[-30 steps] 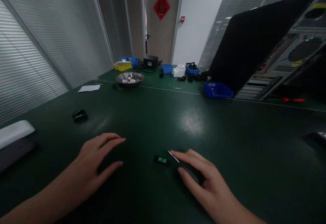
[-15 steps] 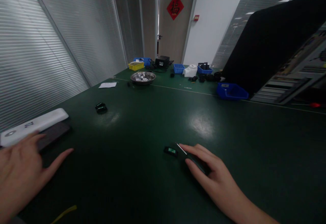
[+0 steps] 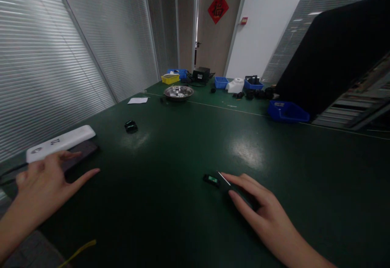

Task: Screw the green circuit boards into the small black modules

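Moved leftward across the counter (image 3: 170, 150) from its earlier place near the small black part, the left hand (image 3: 45, 180) hovers at the left over a dark flat slab (image 3: 87, 151), open and empty, its thumb spread wide; whether its fingertips touch the slab cannot be told. The view has also swung to the left since the earlier frame. Right of centre on the near side, the right hand (image 3: 262, 207) grips a slim tool (image 3: 224, 178), closed around its dark handle, with the thin metal shaft pointing to the far left. Just beside the tool's tip lies the small black part (image 3: 211, 179), a green face showing on top, on the bare counter and held by neither hand. A long white device (image 3: 62, 142) lies along the far edge of the slab, and a yellow strap (image 3: 79, 251) curves at the near left. Farther off on the left sit a cluster of small black pieces (image 3: 131, 127) and a sheet of white paper (image 3: 138, 100). At the far side, a round metal bowl (image 3: 178, 93) holds small items too small to identify, near a yellow tray (image 3: 170, 79), a black box (image 3: 201, 74), a small blue bin (image 3: 221, 82) and a white housing (image 3: 235, 85). On the far right, a larger blue bin (image 3: 288, 112) stands beside a big black panel (image 3: 332, 48).
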{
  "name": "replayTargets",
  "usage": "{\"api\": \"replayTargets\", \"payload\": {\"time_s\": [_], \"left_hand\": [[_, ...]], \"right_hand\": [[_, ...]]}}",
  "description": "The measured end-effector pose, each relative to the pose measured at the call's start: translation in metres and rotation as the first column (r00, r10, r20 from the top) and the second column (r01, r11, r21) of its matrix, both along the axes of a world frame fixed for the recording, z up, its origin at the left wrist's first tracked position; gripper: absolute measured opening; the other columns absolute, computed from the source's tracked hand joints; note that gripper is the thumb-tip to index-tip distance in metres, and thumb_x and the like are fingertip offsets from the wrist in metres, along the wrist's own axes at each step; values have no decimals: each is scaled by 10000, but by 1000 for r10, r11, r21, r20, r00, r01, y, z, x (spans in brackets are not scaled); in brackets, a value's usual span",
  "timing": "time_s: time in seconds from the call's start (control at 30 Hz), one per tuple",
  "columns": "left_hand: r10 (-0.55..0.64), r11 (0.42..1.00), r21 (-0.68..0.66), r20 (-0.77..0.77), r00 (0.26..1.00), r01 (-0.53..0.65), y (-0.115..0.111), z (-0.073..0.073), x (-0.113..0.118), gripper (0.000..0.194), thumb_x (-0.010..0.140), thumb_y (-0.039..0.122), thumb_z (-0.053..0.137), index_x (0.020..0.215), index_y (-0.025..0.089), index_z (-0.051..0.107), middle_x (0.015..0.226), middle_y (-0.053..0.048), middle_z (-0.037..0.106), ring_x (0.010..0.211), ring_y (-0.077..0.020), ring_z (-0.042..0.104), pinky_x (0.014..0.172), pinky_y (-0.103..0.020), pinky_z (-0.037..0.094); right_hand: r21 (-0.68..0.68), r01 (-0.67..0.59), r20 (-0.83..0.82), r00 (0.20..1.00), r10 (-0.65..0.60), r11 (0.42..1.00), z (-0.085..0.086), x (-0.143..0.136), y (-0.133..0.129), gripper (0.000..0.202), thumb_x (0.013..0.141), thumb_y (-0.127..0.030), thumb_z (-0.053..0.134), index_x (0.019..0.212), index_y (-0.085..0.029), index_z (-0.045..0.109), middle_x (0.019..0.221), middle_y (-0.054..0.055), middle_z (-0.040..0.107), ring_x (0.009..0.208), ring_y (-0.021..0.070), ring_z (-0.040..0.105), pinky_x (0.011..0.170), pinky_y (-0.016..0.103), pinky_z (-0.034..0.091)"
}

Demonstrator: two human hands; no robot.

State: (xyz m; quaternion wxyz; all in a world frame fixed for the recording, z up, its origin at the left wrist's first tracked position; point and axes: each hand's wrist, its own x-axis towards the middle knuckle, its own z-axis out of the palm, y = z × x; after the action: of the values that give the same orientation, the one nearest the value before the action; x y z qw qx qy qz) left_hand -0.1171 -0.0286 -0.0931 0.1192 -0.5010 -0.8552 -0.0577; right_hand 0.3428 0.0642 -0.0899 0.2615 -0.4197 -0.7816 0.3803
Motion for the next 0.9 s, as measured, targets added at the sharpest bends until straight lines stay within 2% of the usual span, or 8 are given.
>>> {"api": "replayTargets", "payload": {"time_s": [0.13, 0.23, 0.3, 0.43, 0.5, 0.63, 0.73, 0.9], "left_hand": [[-38, 999, -40, -102, 994, 34, 3, 11, 17, 560, 916, 512, 438, 1273, 81, 452, 1200, -224, 541, 1080, -444, 526, 844, -543, 454], [-222, 973, 41, -116, 968, 228, 3, 6, 27, 497, 914, 416, 485, 1289, 90, 477, 1185, -215, 588, 1013, -382, 552, 852, -509, 456], [-413, 901, 98, -105, 905, 423, 5, 1, 41, 423, 905, 363, 527, 1244, 110, 523, 1197, -194, 616, 1000, -345, 548, 883, -507, 446], [-753, 654, 129, 14, 658, 746, 18, 3, 90, 220, 890, 257, 592, 1104, 222, 630, 1249, -83, 644, 1090, -300, 524, 928, -467, 441], [-831, 557, 145, 94, 549, 818, 31, 10, 121, 231, 916, 162, 528, 1102, 237, 643, 1276, -58, 634, 1159, -277, 507, 976, -448, 424], [-918, 335, 81, 251, 306, 939, 67, 23, 177, 317, 915, 190, 554, 1231, 208, 576, 1317, -91, 601, 1169, -279, 518, 989, -456, 432], [-921, 256, 131, 333, 201, 958, 96, 25, 203, 467, 887, 277, 635, 1317, 160, 500, 1332, -139, 572, 1186, -291, 512, 1004, -464, 430], [-879, 246, 274, 467, 95, 930, 121, 14, 211, 658, 787, 453, 754, 1307, 146, 495, 1257, -145, 588, 1148, -276, 531, 998, -445, 448]], "right_hand": [[1, -2, -4, 1000, 2, 1000, 0, 0, 1, 350, 977, -326, 468, 1287, -245, 607, 983, 57, 653, 865, 213, 643, 739, 342, 523], [7, -2, -4, 1000, 2, 1000, -1, 0, 1, 351, 975, -325, 474, 1289, -243, 605, 992, 59, 654, 884, 218, 644, 756, 348, 526], [10, -2, -2, 1000, 2, 1000, -1, 0, 1, 349, 976, -322, 475, 1290, -248, 607, 1001, 58, 657, 896, 219, 646, 766, 350, 529], [21, -1, -6, 1000, 1, 1000, -1, 0, 1, 353, 974, -318, 478, 1298, -260, 604, 1005, 54, 665, 888, 217, 655, 757, 343, 542], [25, -1, -6, 1000, 2, 1000, -1, 0, 1, 347, 970, -315, 487, 1290, -260, 610, 1005, 53, 668, 888, 217, 658, 750, 338, 545], [47, 16, -15, 1000, -15, 999, 0, -1, 0, 321, 963, -307, 499, 1246, -256, 642, 1001, 59, 678, 900, 228, 656, 751, 347, 544], [51, 30, -31, 999, -28, 998, 0, -1, 0, 313, 957, -301, 508, 1230, -252, 653, 988, 62, 680, 903, 234, 651, 751, 354, 540], [17, 33, -63, 998, -31, 999, 0, -2, 1, 308, 966, -282, 509, 1237, -245, 650, 964, 58, 662, 904, 224, 636, 763, 348, 521]]}}
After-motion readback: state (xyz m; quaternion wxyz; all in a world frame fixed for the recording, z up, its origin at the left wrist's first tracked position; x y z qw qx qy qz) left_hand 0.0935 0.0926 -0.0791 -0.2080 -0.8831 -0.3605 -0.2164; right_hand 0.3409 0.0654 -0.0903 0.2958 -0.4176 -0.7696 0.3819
